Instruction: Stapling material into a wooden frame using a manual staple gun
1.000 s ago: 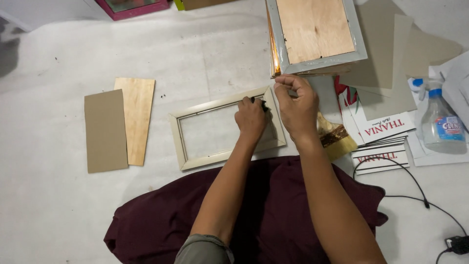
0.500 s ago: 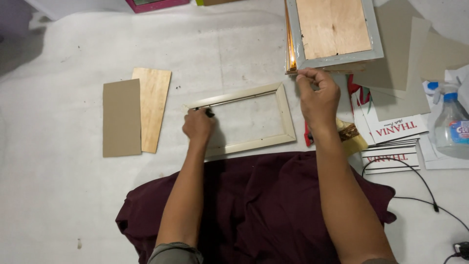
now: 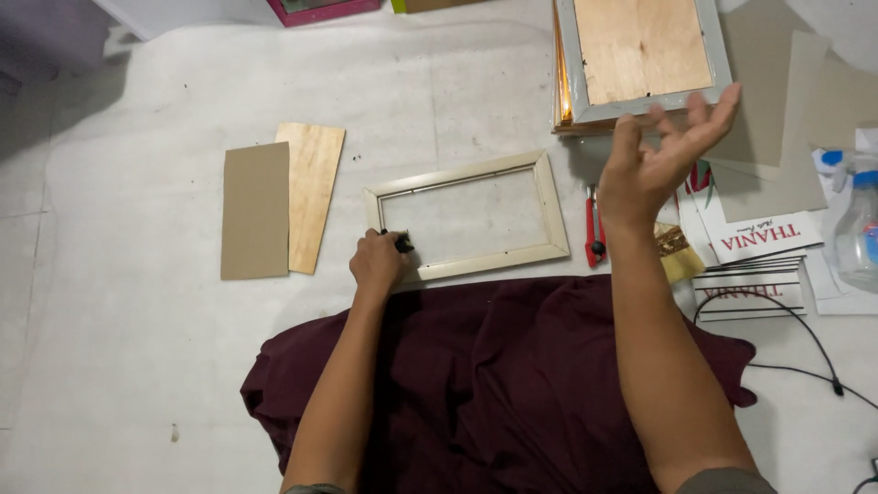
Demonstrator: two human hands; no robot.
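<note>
Left hand [image 3: 377, 263] grips a small black tool [image 3: 402, 243] at the cream frame [image 3: 549, 206] corner; right hand [image 3: 658, 160] lifted, fingers spread (palm up)

Cardboard sheet [image 3: 255, 211]: brown, flat on the floor at left.
Plywood panel [image 3: 309, 196]: light wood, just beside the cardboard sheet, its left edge tucked beneath it.
Stack of frames [image 3: 640, 57]: top centre-right; grey frame uppermost, plywood back facing up.
Red tool [image 3: 594, 229]: red handle, black knob, lying on the floor.
Brush [image 3: 678, 252]: pale handle, near the red tool.
Booklets [image 3: 754, 261]: white, stacked at right.
Spray bottle [image 3: 858, 229]: clear, far right edge.
Black cable [image 3: 805, 352]: curving across the floor at lower right.
Maroon cloth [image 3: 512, 384]: spread across the lower centre.
</note>
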